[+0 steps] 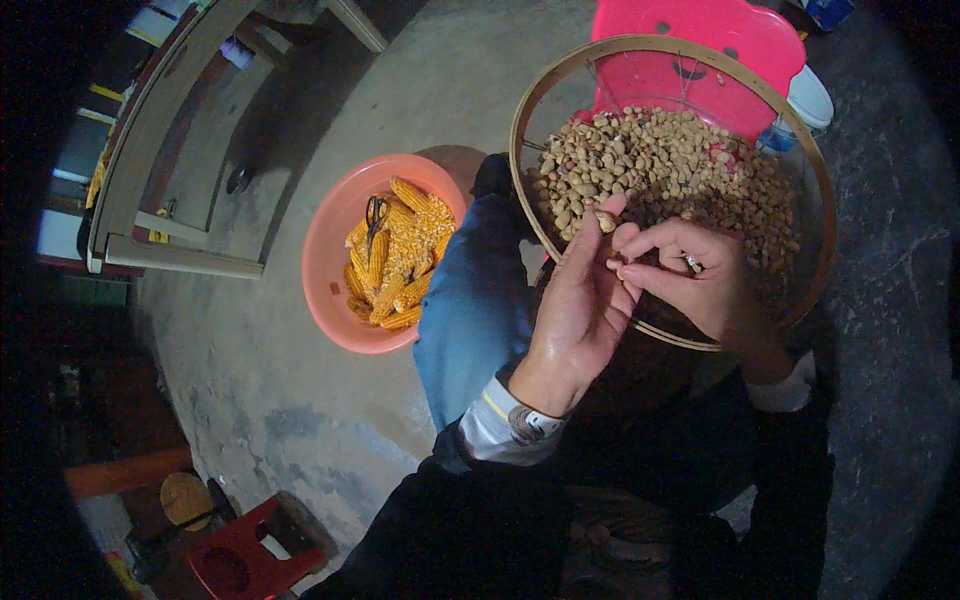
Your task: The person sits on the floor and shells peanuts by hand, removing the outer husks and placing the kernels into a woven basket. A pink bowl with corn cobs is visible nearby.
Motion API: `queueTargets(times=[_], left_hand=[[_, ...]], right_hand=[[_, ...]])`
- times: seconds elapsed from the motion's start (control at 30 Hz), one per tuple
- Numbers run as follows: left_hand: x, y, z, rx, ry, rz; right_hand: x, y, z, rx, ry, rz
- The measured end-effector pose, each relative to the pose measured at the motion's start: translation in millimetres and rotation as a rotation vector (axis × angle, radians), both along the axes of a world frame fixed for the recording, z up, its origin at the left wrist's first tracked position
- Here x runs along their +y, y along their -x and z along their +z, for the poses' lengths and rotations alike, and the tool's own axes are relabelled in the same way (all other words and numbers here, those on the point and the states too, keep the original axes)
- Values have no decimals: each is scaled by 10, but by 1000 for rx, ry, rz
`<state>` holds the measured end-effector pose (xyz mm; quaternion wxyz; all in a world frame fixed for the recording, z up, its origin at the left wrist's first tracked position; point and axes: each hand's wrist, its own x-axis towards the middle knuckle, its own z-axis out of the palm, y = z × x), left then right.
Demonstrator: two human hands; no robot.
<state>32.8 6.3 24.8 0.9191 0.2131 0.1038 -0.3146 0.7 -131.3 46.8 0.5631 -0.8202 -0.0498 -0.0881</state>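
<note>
Over the near edge of a round wooden-rimmed sieve (826, 200), my two hands meet. A pale peanut shell (606, 221) sits between the thumb and fingers of my left hand (578, 320), its palm turned up. Thumb and forefinger of my right hand (695, 275) pinch a small reddish-brown peanut kernel (614, 263) close to the left fingers. There is a ring on the right hand. Unshelled peanuts (640, 150) lie heaped in the sieve, tan with a few pinkish ones; my hands hide part of the near side.
Left of my knee (470, 300), a pink-orange basin (322, 250) holds corn cobs (380, 262), loose kernels and black-handled scissors (375, 213). Behind the sieve stand a bright pink chair (740, 40) and a white bucket (810, 100). A wooden table frame (180, 255) and red stool (250, 555) are at left.
</note>
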Motion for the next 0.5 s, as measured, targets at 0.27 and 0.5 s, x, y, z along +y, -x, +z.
queueTargets(times=[0.27, 0.5], left_hand=[[-44, 31, -2, -219, -134, -71], [-15, 4, -53, -164, -124, -142]], right_hand=[[-114, -14, 18, -91, 86, -48], [-118, -8, 4, -43, 22, -62]])
